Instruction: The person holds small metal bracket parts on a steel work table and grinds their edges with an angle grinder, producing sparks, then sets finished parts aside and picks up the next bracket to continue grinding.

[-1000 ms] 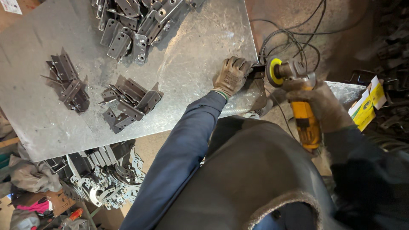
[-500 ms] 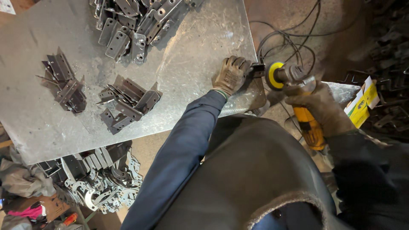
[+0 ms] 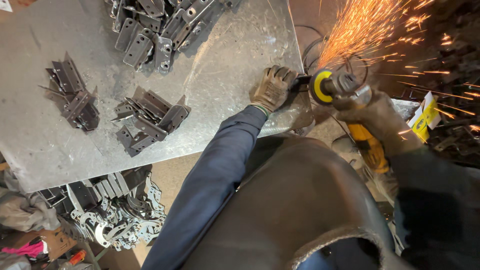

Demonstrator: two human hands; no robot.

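My gloved left hand [image 3: 272, 89] presses a small dark metal bracket [image 3: 298, 82] against the right edge of the steel worktable [image 3: 230, 65]. My gloved right hand [image 3: 377, 120] grips a yellow angle grinder [image 3: 367, 147]. Its yellow-centred disc [image 3: 321, 86] touches the bracket's end just right of my left hand. Orange sparks [image 3: 370, 25] spray up and to the right from the disc.
Dark bracket piles [image 3: 150, 117] [image 3: 72, 95] lie on the table's left and middle; a bigger grey heap [image 3: 160, 25] sits at the top. Below the table edge are more metal parts [image 3: 110, 215]. Black cables [image 3: 310, 47] and a yellow box [image 3: 424, 117] lie right.
The grinder disc has come against the bracket and sparks now fly up and right. Earlier there were no sparks. My left hand stays in place.
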